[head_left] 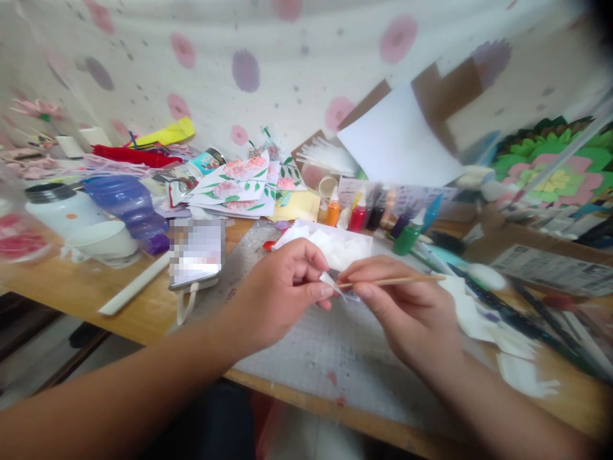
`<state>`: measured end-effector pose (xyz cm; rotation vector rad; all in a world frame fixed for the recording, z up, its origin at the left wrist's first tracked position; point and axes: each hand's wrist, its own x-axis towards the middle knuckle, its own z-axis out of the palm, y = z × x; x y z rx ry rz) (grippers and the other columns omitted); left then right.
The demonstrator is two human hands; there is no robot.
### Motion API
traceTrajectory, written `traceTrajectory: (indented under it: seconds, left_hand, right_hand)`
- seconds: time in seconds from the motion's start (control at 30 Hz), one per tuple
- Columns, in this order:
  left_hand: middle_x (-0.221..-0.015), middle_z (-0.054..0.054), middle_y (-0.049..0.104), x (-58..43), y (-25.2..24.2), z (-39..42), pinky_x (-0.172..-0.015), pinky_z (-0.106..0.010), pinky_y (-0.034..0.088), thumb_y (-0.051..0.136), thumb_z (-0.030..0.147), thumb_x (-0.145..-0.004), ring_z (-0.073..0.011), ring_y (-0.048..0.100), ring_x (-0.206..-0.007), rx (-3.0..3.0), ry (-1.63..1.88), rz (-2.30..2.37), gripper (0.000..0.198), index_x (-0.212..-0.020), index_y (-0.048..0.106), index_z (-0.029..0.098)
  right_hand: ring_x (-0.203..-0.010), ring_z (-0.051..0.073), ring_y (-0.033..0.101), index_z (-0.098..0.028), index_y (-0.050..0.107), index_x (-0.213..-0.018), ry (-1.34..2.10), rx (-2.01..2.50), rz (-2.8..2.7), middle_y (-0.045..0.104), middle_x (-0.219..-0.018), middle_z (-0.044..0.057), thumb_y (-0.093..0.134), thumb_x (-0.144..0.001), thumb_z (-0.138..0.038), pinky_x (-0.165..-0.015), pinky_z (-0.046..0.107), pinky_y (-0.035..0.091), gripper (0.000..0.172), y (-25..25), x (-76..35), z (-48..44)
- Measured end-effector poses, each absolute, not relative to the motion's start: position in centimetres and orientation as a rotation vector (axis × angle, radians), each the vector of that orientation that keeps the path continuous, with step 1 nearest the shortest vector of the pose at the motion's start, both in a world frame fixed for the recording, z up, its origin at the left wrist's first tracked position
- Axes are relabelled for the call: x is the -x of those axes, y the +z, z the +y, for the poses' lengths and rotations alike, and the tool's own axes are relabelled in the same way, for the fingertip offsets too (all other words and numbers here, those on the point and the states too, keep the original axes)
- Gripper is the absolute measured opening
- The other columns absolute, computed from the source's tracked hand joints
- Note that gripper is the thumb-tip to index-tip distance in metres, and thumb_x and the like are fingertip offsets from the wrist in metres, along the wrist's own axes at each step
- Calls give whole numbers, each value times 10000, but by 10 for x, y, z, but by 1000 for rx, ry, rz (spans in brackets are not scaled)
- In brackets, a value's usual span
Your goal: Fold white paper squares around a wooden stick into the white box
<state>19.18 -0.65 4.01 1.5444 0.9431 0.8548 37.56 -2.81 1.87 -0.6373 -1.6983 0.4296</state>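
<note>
Between the fingertips of my left hand (282,291) is pinched a small white paper piece (331,281), narrowing to a thin point at its lower right. My right hand (407,306) is closed on a thin wooden stick (397,280), held nearly level. The stick's left end meets or lies very close to the paper; my fingers hide the exact contact. Both hands are above the grey cutting mat (306,364). Just behind them is a white tray (359,239) with white paper pieces in it.
Colour bottles, among them a green bottle (409,233), stand behind the tray. At left are a phone (196,254) with a cable, a white bowl (103,243) and a blue bottle (127,207). White paper strips (469,310) and pens (517,326) lie at right, near a cardboard box (550,255).
</note>
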Motion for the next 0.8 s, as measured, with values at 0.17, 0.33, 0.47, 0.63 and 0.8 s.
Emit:
traceTrajectory:
  seconds: [0.17,0.33,0.47,0.63,0.8]
  left_hand:
    - [-653,90,664,-192,39,-7,-628,-219,484,660,145,-814,-100,686,-641,-1546,843,957,170,-860,510,211]
    - [-664,93,666,-192,39,-7,-631,-220,487,655,135,-814,-94,682,-638,-1530,852,944,176,-867,506,212]
    - [-656,87,640,-193,41,-8,-642,-229,486,638,110,-803,-100,677,-647,-1518,862,958,163,-858,519,207]
    - [-658,66,632,-194,42,-9,-642,-252,470,639,132,-797,-120,660,-664,-1548,851,992,153,-847,516,206]
    - [-677,56,638,-194,41,-8,-674,-277,475,651,169,-798,-132,650,-681,-1560,849,1000,154,-862,518,211]
  right_hand:
    - [-814,132,706,-177,718,-847,384,670,-1688,751,-809,34,641,-859,-62,-768,253,571,139,18,-376,-27]
    - [-801,125,707,-183,722,-849,392,687,-1664,750,-804,27,639,-855,-65,-746,234,575,144,18,-376,-27]
    - [-797,122,716,-192,732,-839,433,683,-1635,755,-810,23,640,-850,-63,-743,220,584,159,19,-375,-28]
    - [-816,128,717,-207,737,-880,486,632,-1621,754,-808,17,634,-849,-51,-766,237,586,189,20,-374,-28]
    - [-836,171,718,-198,739,-866,457,657,-1699,763,-836,41,656,-849,-85,-771,308,589,141,20,-375,-27]
